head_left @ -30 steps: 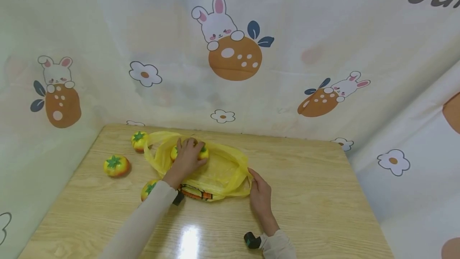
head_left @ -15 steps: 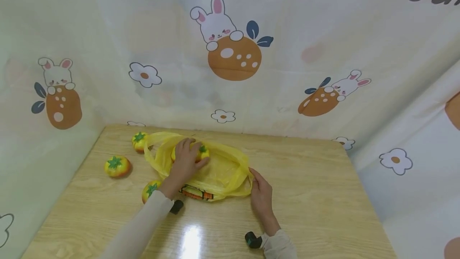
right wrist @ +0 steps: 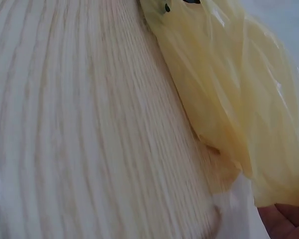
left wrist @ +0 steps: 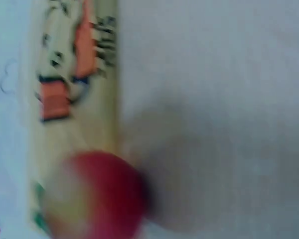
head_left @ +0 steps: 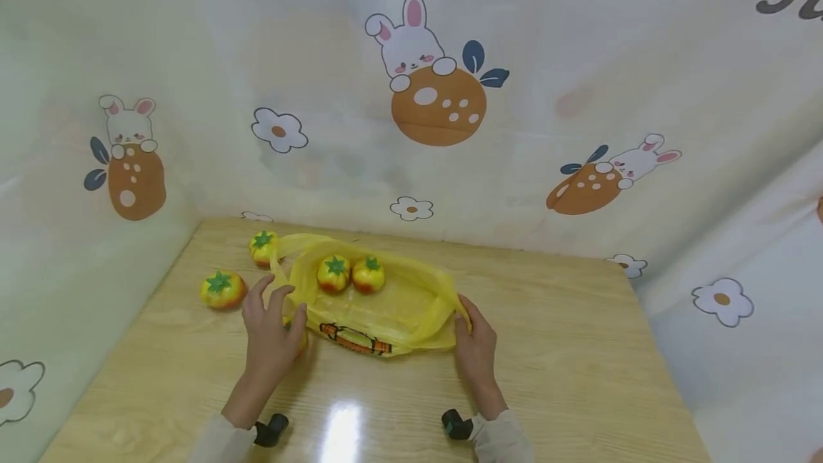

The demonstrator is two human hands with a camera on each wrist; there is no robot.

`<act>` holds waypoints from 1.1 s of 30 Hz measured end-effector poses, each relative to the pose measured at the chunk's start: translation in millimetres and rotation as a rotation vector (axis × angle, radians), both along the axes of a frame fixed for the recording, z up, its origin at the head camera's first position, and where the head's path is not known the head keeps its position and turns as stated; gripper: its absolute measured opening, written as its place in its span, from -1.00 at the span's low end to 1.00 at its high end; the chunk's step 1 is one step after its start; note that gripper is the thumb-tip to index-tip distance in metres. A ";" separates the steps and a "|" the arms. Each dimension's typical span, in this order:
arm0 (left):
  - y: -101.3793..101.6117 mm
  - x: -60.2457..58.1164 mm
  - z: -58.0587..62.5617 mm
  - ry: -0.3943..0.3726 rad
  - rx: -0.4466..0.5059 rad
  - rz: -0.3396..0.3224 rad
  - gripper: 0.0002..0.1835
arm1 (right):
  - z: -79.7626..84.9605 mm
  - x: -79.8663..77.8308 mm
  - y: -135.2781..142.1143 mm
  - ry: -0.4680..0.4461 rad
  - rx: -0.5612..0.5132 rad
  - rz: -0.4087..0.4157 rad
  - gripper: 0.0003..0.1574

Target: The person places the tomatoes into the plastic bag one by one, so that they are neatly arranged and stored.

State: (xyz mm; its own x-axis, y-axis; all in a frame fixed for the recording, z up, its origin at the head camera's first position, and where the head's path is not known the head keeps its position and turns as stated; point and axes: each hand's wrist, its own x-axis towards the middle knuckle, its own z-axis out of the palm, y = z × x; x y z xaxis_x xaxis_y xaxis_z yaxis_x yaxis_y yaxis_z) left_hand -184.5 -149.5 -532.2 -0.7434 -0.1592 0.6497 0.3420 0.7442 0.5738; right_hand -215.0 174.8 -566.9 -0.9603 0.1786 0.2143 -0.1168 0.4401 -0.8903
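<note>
A yellow plastic bag [head_left: 405, 306] lies with its mouth spread in the middle of the head view. Inside sit two yellow-red toy persimmons [head_left: 333, 279] with green leaf tops. My right hand [head_left: 477, 352] pinches the bag's right edge; the right wrist view shows the crinkled bag [right wrist: 229, 94] beside its fingertips. My left hand [head_left: 266, 341] is over a third persimmon [head_left: 300, 345] at the bag's front left, its fingers spread and bent. That persimmon is mostly hidden by the hand, and appears as a blurred red ball [left wrist: 107, 196] in the left wrist view. Contact cannot be told.
Two more persimmons stand on the wooden table [head_left: 566, 349] left of the bag: one at the side [head_left: 223, 290], one near the back [head_left: 263, 249]. A curtain [head_left: 334, 91] printed with rabbits hangs behind the table. Black wrist cameras [head_left: 271, 431] are on both wrists.
My left hand has left the persimmons inside the bag and moved left and toward me, over the one outside. The right hand keeps its hold on the bag. The head view has shifted slightly.
</note>
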 end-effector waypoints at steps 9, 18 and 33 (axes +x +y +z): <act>-11.5 28.8 -14.2 -0.191 -0.041 -0.026 -0.67 | 7.0 0.4 -4.1 -0.020 -0.003 -0.012 -0.51; -17.7 42.2 -20.2 -0.432 -0.021 -0.062 -0.44 | 9.7 7.0 -4.1 -0.052 -0.032 -0.005 -0.52; -15.7 45.0 -18.3 -0.454 -0.034 -0.098 -0.39 | 11.3 22.0 0.5 0.015 -0.056 -0.047 -0.54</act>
State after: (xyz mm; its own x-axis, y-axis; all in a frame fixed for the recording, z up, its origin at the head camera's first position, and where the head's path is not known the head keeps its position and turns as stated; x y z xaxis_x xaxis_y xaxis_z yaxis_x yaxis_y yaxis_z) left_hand -139.5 -165.3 -550.5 -0.9642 -0.0581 0.2588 0.1318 0.7419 0.6575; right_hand -192.9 175.3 -555.7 -0.9473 0.2359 0.2167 -0.1104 0.3947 -0.9122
